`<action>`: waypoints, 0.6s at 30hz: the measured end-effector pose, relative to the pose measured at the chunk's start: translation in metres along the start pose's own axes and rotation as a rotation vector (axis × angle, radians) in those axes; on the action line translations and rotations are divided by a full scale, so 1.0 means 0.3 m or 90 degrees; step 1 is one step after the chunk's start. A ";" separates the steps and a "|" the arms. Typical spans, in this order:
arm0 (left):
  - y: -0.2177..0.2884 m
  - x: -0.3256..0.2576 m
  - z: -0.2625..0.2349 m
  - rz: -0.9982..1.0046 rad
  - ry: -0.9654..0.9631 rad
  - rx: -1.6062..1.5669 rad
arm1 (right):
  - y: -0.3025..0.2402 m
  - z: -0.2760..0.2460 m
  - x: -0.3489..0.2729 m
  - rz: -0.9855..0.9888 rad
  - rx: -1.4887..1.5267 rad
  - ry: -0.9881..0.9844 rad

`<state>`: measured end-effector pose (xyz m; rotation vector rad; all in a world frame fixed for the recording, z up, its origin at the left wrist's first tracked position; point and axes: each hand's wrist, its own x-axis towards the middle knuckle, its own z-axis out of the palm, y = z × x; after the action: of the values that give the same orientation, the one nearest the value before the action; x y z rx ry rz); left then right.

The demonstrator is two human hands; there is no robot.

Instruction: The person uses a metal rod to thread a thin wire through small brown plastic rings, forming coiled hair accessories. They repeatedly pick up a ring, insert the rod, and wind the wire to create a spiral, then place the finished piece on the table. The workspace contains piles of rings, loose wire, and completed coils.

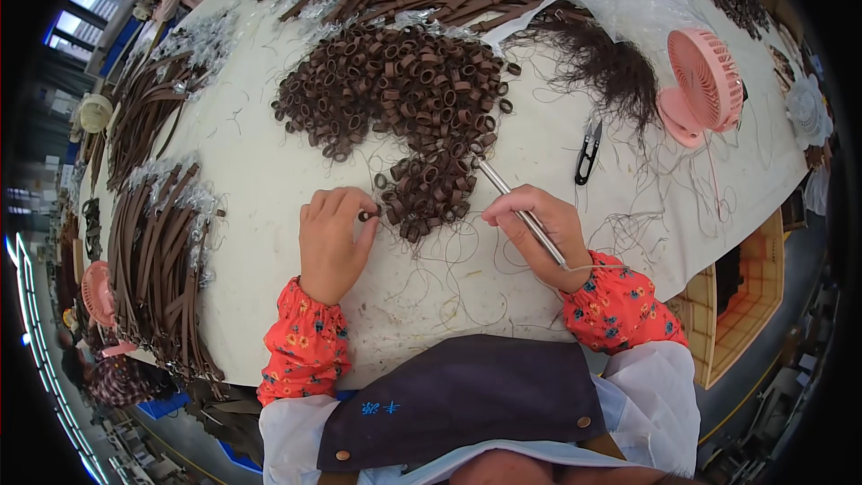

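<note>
The left hand (334, 238) rests palm-down on the pale worktop (269, 171), its fingers curled and its fingertips pinching a single small brown loop (365, 215) just at the left edge of the near heap of brown loops (431, 193). The right hand (539, 229) lies just to the right of that heap, closed around a thin metal rod (516, 207); the rod's tip slants up and left to touch the heap's upper right side, and its rear end passes under the palm toward the wrist, where a pale thread trails off. Beyond the near heap, and joined to it by a narrow neck of pieces, spreads a much larger mound of brown loops (395, 81). Further right of the heap, well apart from it, black thread snips (588, 151) lie on the worktop, and beyond them stands a small pink fan (705, 81). A tangle of dark threads (606, 67) sits above and to the right of the heap. Bundles of long brown straps (162, 242) lie far to the left of the heap, near the worktop's edge. Loose threads are strewn around both hands.
</note>
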<state>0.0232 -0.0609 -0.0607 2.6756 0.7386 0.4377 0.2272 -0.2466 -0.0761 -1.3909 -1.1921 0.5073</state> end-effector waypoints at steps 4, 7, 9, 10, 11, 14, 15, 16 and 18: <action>0.056 0.026 0.032 0.074 0.068 -0.074 | -0.004 0.002 -0.001 0.010 0.003 0.005; 0.140 0.060 0.094 0.145 0.033 -0.094 | 0.001 -0.004 -0.002 0.025 0.005 0.018; 0.171 0.075 0.133 0.177 0.016 -0.059 | 0.011 0.004 -0.001 0.035 0.038 0.045; 0.171 0.078 0.160 0.186 0.018 -0.030 | 0.013 0.005 0.001 0.040 0.056 0.057; 0.170 0.079 0.174 0.195 0.020 -0.001 | 0.010 0.002 0.004 0.047 0.056 0.054; 0.161 0.073 0.177 0.191 0.041 -0.050 | 0.004 -0.006 0.004 0.053 0.035 0.038; 0.157 0.071 0.170 0.179 0.050 -0.102 | 0.001 -0.013 0.003 0.041 0.011 0.022; 0.152 0.069 0.159 0.167 0.059 -0.154 | -0.002 -0.018 0.002 0.030 -0.012 0.006; 0.151 0.052 0.151 0.082 0.019 -0.373 | -0.007 -0.012 0.007 -0.008 -0.015 -0.021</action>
<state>0.0726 -0.0997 -0.0807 2.1699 0.3663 0.6173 0.2303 -0.2470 -0.0728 -1.3989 -1.2365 0.5096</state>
